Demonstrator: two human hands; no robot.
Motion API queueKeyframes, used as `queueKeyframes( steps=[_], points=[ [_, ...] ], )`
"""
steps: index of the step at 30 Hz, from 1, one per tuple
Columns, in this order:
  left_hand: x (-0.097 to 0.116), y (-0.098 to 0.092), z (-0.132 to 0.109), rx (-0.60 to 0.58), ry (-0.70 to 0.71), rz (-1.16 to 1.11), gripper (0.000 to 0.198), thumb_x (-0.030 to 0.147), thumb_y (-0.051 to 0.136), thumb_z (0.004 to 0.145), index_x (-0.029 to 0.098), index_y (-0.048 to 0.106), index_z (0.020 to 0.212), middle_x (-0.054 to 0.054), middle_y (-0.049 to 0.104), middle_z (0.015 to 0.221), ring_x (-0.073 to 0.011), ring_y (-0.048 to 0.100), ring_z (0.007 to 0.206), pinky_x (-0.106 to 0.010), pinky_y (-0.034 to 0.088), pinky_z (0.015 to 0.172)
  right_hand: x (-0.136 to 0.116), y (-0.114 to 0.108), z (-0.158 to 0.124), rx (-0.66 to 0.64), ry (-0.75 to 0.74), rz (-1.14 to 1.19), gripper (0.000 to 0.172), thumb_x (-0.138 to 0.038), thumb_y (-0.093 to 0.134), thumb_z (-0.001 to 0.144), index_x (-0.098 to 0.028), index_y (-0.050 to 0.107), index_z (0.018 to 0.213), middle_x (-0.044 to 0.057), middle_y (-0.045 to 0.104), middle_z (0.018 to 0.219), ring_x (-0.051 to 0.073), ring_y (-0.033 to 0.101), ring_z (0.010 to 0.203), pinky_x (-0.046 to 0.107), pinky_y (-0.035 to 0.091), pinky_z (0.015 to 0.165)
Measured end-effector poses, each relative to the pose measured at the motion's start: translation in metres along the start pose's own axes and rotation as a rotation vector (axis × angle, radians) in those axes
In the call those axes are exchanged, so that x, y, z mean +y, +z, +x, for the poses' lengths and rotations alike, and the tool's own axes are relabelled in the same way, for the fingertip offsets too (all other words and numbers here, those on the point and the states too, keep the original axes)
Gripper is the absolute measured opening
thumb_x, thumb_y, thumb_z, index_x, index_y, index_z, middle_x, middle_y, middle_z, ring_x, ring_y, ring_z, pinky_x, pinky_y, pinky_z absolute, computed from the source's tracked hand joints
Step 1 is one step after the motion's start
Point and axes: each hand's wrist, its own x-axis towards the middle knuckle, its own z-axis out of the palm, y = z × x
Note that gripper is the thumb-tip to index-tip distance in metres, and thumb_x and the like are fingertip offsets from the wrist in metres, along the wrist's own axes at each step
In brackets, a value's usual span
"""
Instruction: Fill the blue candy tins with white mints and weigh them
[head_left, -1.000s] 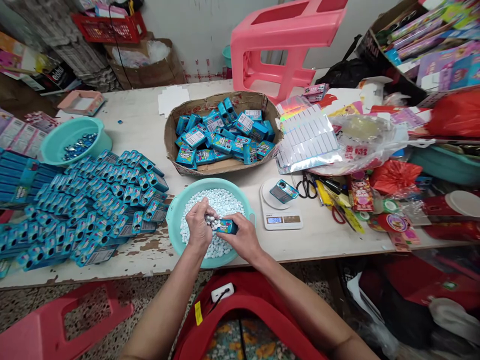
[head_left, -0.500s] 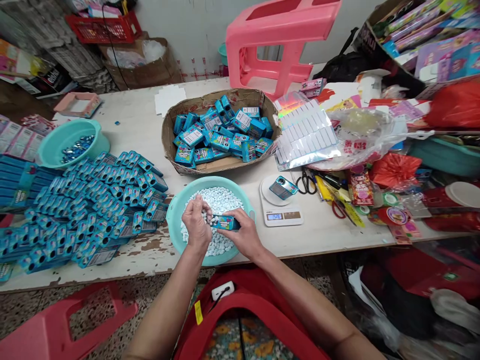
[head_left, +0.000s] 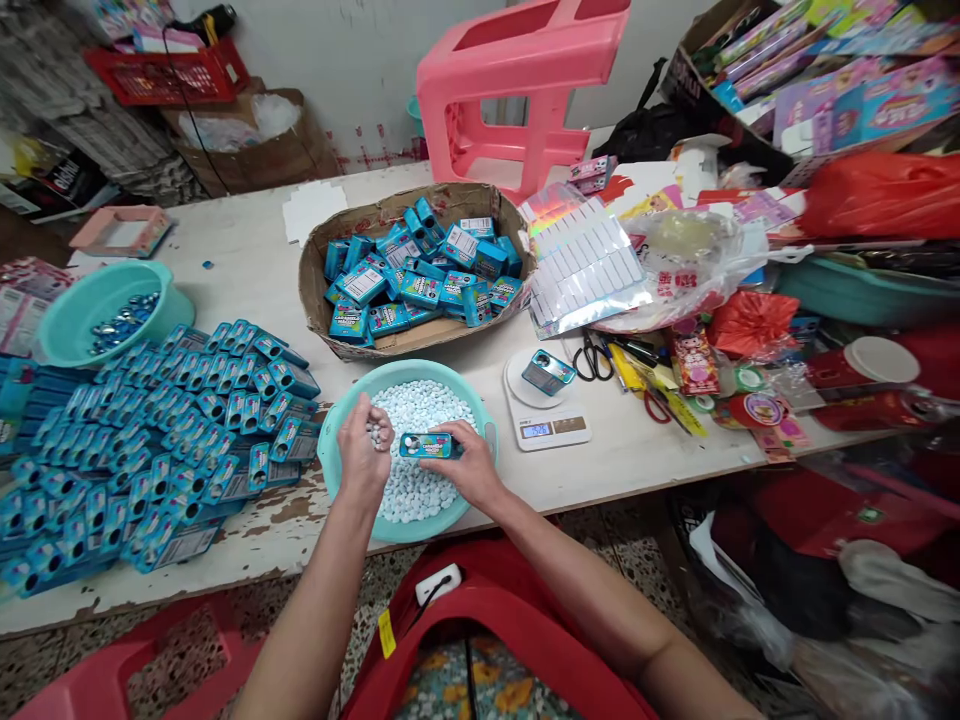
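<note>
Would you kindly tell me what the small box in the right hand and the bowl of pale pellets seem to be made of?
The small box looks like thin printed card, perhaps glossy-coated, given its flat panels and crisp edges. The bowl seems smooth moulded plastic, given its even turquoise colour and rounded rim.

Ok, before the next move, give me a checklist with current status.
- Right hand has a blue box: ok, gripped.
- Left hand has white pellets: ok, cupped in its curled palm.
- Green bowl beneath both hands: ok.
- Scale pan free: not ok, another blue box rests on it.
- Scale display lit: ok.
- Fill level of the gripped box: cannot tell, its inside is hidden.
</note>
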Motion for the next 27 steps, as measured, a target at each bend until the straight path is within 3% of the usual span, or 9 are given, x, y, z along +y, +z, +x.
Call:
queueKeyframes(
  steps=[4, 7, 10, 12, 14, 17, 19, 21, 27],
  points=[
    [-0.018, 0.011, -0.004, -0.071, 0.001, 0.27, 0.038, 0.041, 0.073, 0.068, 0.014, 0.05, 0.056, 0.004, 0.043, 0.049, -0.0022, 0.033, 0.036, -0.015, 0.019, 0.032, 0.008, 0.012, 0.005, -0.006, 0.04, -0.049, 0.033, -0.027, 0.08, 0.062, -0.024, 0.067, 0.092, 0.0, 0.062, 0.087, 0.018, 0.06, 0.085, 0.031, 0.048, 0.078],
    [-0.011, 0.012, -0.006, -0.117, -0.011, 0.218, 0.036, 0.041, 0.071, 0.07, 0.015, 0.05, 0.058, 0.004, 0.042, 0.048, -0.0028, 0.033, 0.035, -0.015, 0.018, 0.031, 0.005, 0.009, 0.005, 0.014, 0.043, -0.032, 0.034, -0.027, 0.081, 0.061, -0.024, 0.068, 0.093, 0.0, 0.063, 0.088, 0.018, 0.061, 0.086, 0.031, 0.048, 0.08],
    [0.001, -0.004, 0.006, -0.107, -0.121, 0.016, 0.032, 0.043, 0.064, 0.076, 0.018, 0.048, 0.064, 0.006, 0.039, 0.047, -0.0041, 0.035, 0.035, -0.015, 0.023, 0.031, -0.007, -0.01, -0.004, 0.06, 0.064, 0.019, 0.036, -0.029, 0.083, 0.059, -0.023, 0.069, 0.092, 0.001, 0.063, 0.09, 0.019, 0.061, 0.088, 0.031, 0.048, 0.082],
    [0.0, -0.018, 0.017, -0.038, -0.211, 0.01, 0.03, 0.041, 0.062, 0.077, 0.018, 0.046, 0.066, 0.006, 0.043, 0.05, -0.0048, 0.042, 0.038, -0.014, 0.03, 0.034, -0.017, -0.028, -0.014, 0.082, 0.076, 0.076, 0.039, -0.029, 0.084, 0.058, -0.023, 0.068, 0.093, 0.001, 0.062, 0.091, 0.019, 0.06, 0.089, 0.031, 0.049, 0.082],
    [-0.01, -0.029, 0.025, 0.014, -0.301, 0.095, 0.029, 0.038, 0.066, 0.076, 0.017, 0.047, 0.066, 0.005, 0.046, 0.051, -0.0047, 0.043, 0.038, -0.014, 0.03, 0.034, -0.025, -0.048, -0.028, 0.099, 0.105, 0.129, 0.04, -0.029, 0.084, 0.058, -0.023, 0.068, 0.094, 0.001, 0.061, 0.091, 0.018, 0.061, 0.088, 0.03, 0.049, 0.08],
    [-0.031, -0.026, 0.025, -0.045, -0.386, 0.158, 0.032, 0.038, 0.071, 0.072, 0.016, 0.048, 0.066, 0.007, 0.04, 0.045, -0.0031, 0.032, 0.031, -0.014, 0.02, 0.029, -0.03, -0.077, -0.05, 0.147, 0.169, 0.155, 0.039, -0.029, 0.083, 0.059, -0.023, 0.067, 0.094, 0.001, 0.061, 0.092, 0.019, 0.061, 0.087, 0.03, 0.05, 0.078],
    [-0.042, -0.007, 0.022, -0.114, -0.392, 0.131, 0.038, 0.045, 0.071, 0.071, 0.017, 0.046, 0.065, 0.009, 0.036, 0.043, -0.0026, 0.028, 0.03, -0.014, 0.017, 0.029, -0.028, -0.093, -0.063, 0.204, 0.204, 0.148, 0.038, -0.029, 0.082, 0.061, -0.023, 0.067, 0.095, 0.002, 0.061, 0.092, 0.019, 0.061, 0.087, 0.031, 0.05, 0.078],
    [-0.051, 0.025, 0.022, -0.182, -0.388, 0.074, 0.044, 0.052, 0.07, 0.07, 0.018, 0.044, 0.064, 0.01, 0.033, 0.041, -0.0022, 0.026, 0.03, -0.014, 0.015, 0.029, -0.023, -0.108, -0.073, 0.274, 0.237, 0.128, 0.036, -0.028, 0.081, 0.062, -0.023, 0.067, 0.095, 0.002, 0.061, 0.092, 0.019, 0.061, 0.087, 0.031, 0.05, 0.078],
    [-0.084, 0.159, 0.037, -0.357, -0.301, -0.072, 0.051, 0.059, 0.07, 0.067, 0.018, 0.039, 0.063, 0.009, 0.034, 0.043, -0.0017, 0.027, 0.032, -0.015, 0.015, 0.032, -0.001, -0.14, -0.086, 0.442, 0.315, 0.074, 0.035, -0.031, 0.079, 0.065, -0.021, 0.066, 0.095, 0.004, 0.062, 0.094, 0.021, 0.062, 0.088, 0.032, 0.052, 0.078]
  ],
)
